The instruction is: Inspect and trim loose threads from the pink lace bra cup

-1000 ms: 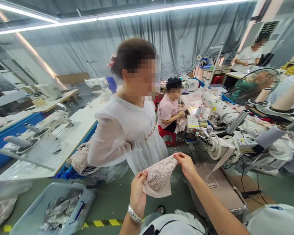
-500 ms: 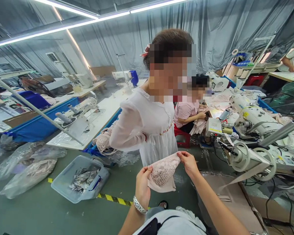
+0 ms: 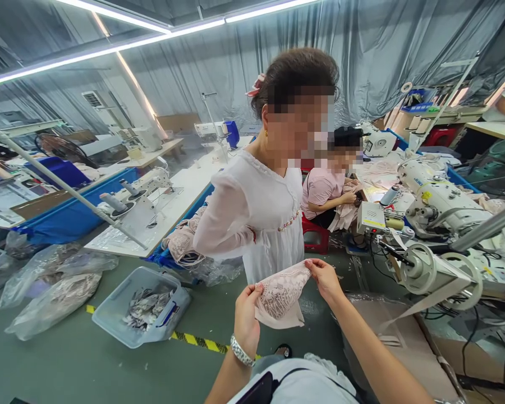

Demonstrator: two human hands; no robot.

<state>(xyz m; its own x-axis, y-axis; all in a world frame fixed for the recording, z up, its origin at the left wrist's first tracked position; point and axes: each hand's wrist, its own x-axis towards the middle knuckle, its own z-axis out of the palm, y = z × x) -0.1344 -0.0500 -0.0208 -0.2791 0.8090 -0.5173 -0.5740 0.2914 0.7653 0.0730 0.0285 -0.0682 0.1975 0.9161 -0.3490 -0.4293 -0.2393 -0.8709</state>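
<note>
A pale pink lace fabric piece point(image 3: 281, 298), shaped like a bra cup, is stretched between my two hands in front of my body. My left hand point(image 3: 247, 317), with a silver watch on the wrist, pinches its left corner. At the upper right corner, the thumb and fingers of my right hand point(image 3: 324, 279) are closed on the edge. The lower part of the fabric hangs free. Just beyond it stands a person in a white dress point(image 3: 269, 219), with one arm bent behind the back.
On the floor at left are a clear plastic bin point(image 3: 141, 308) holding scraps and filled plastic bags point(image 3: 54, 303). Sewing machines point(image 3: 441, 191) and a tape reel point(image 3: 463, 280) stand at right. A seated person in pink point(image 3: 323, 188) works behind. A cardboard box point(image 3: 399, 342) lies near my right arm.
The view has shifted slightly, so the surroundings sit a little farther right. The standing person's head has tilted down toward the fabric. My hands keep the same hold.
</note>
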